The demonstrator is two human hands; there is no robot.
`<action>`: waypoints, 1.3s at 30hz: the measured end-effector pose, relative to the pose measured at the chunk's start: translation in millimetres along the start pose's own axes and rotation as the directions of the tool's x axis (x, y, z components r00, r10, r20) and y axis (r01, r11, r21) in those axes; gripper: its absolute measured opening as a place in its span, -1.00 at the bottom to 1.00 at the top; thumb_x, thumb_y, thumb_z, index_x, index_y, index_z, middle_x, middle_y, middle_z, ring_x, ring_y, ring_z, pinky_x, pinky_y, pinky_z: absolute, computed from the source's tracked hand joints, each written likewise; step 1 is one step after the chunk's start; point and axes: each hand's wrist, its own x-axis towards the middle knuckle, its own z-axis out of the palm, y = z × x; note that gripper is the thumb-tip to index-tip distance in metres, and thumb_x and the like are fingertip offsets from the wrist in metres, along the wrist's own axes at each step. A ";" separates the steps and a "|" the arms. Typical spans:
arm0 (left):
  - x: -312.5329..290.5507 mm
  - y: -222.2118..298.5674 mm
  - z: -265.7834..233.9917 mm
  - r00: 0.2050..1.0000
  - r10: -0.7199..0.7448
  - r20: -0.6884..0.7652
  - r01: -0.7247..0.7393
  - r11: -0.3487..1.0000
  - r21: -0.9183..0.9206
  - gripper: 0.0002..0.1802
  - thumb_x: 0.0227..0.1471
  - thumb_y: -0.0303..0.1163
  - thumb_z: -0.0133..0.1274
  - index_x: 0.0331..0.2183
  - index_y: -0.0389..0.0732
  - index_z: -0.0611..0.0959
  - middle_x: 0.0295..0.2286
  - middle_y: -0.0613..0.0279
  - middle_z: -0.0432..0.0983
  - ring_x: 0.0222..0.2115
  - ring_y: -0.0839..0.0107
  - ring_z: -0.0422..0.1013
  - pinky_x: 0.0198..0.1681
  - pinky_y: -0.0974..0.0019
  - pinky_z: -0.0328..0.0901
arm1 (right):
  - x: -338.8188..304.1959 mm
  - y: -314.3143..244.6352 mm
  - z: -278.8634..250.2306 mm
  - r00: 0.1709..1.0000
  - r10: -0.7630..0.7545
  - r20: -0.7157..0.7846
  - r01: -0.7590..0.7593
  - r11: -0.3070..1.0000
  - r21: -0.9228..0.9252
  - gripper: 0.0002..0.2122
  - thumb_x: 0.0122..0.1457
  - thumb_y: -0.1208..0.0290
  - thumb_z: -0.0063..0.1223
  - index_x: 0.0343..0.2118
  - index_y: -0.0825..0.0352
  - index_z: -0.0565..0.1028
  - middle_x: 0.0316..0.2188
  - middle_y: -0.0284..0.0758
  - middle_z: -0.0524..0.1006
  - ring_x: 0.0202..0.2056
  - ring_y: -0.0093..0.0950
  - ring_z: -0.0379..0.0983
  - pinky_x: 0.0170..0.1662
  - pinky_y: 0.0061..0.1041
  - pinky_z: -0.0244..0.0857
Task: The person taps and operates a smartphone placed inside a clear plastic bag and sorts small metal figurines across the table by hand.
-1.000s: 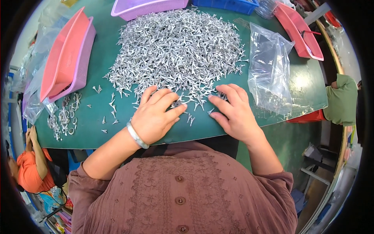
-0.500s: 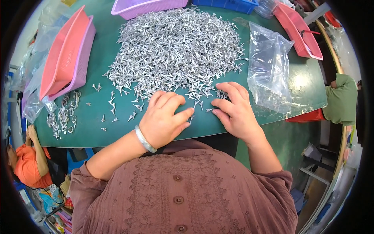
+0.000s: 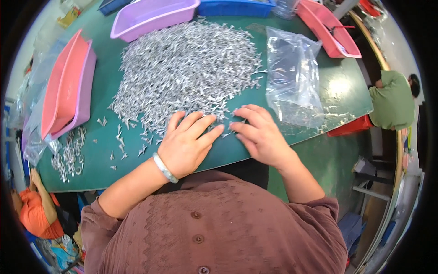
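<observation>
Resting flat with fingers spread loose: left hand point(image 3: 185, 146) and right hand point(image 3: 258, 137), palms down on the green table point(image 3: 333, 91), fingertips touching the near edge of the pile of small silver metal pieces point(image 3: 187, 73), gripping nothing. Spreading away from the fingers toward the far bins. Lying crumpled just right of the pile: clear plastic bag point(image 3: 294, 77). Leaning at left: pink tray point(image 3: 61, 86); sitting beyond: purple bin point(image 3: 153, 16).

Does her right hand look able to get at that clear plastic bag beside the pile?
Probably yes. The right hand rests at the near edge of the metal pieces, and the clear plastic bag lies just to its right on the green table, with nothing between.
</observation>
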 end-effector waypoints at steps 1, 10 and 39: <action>1.7 0.8 -1.5 1.000 0.027 -0.008 -0.027 1.000 -0.002 -0.60 -0.09 -0.44 0.16 -0.11 -0.13 0.63 -0.01 0.21 0.43 0.04 0.16 0.30 0.13 -0.06 0.09 | 1.3 -2.0 0.8 0.999 0.002 -0.039 -0.001 1.000 0.025 -0.73 -0.03 0.55 0.22 -0.21 0.35 0.53 -0.06 -0.22 0.45 0.02 -0.17 0.34 0.02 -0.18 0.27; 12.6 -13.5 -7.6 0.994 0.065 -0.089 -0.073 0.993 -0.094 -0.67 -0.11 -0.57 0.17 -0.20 -0.23 0.65 -0.20 0.08 0.50 -0.18 0.09 0.44 -0.07 0.11 0.28 | -28.3 3.0 -35.5 0.990 0.100 -0.101 -0.090 0.991 0.099 -0.65 0.06 0.35 0.27 -0.73 0.23 0.33 -0.71 -0.33 0.34 -0.66 -0.22 0.34 -0.58 -0.29 0.23; 174.4 35.2 30.8 0.953 0.231 -0.196 -0.250 0.965 -0.080 -0.73 0.04 -0.46 0.06 -0.20 -0.39 0.61 -0.41 0.02 0.44 -0.38 0.05 0.40 -0.27 0.08 0.30 | -17.7 72.4 -75.4 0.792 0.539 -0.287 -0.597 0.782 -0.179 -0.42 0.07 0.71 -0.17 0.23 0.52 0.15 -0.05 0.22 0.40 -0.09 0.13 0.43 -0.01 -0.16 0.34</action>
